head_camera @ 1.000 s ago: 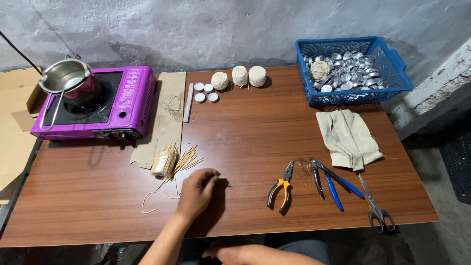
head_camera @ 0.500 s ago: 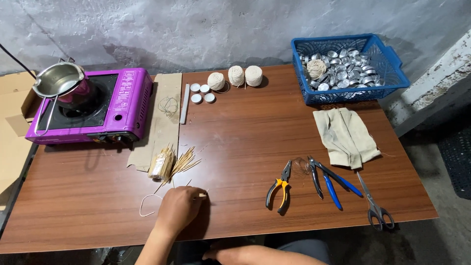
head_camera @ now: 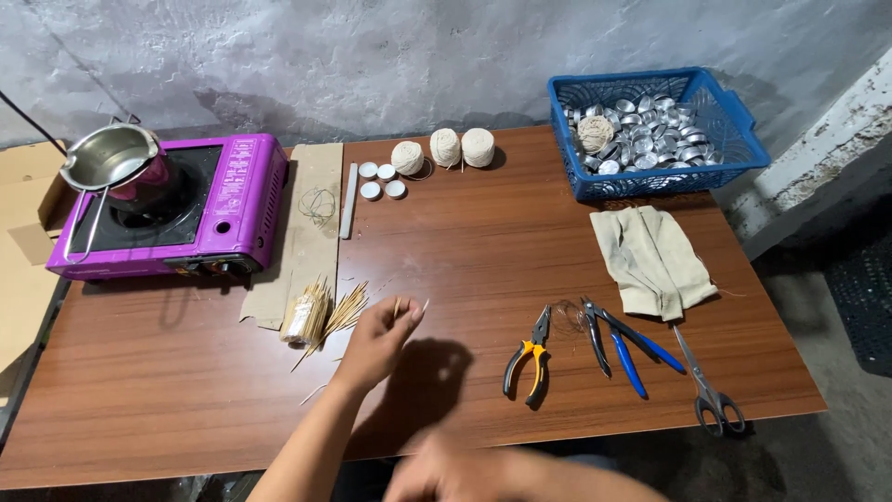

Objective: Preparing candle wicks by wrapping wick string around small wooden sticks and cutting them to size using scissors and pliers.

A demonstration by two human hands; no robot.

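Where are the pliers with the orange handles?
The orange-handled pliers lie flat on the brown table, toward its near edge and right of centre, just left of the blue-handled pliers and right of the raised left hand.

Left hand (head_camera: 376, 339) pinches thin sticks (head_camera: 410, 309), seemingly.

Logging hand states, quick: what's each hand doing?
Left hand: raised, pinching thin pale wooden sticks in its fingers.
Right hand: blurred; cannot be told.

Two thin pale wooden sticks (head_camera: 410, 308), short, tilted upward, ends splayed apart, pinched in left hand (head_camera: 376, 339) above table, just right of loose stick bundle (head_camera: 321, 314).
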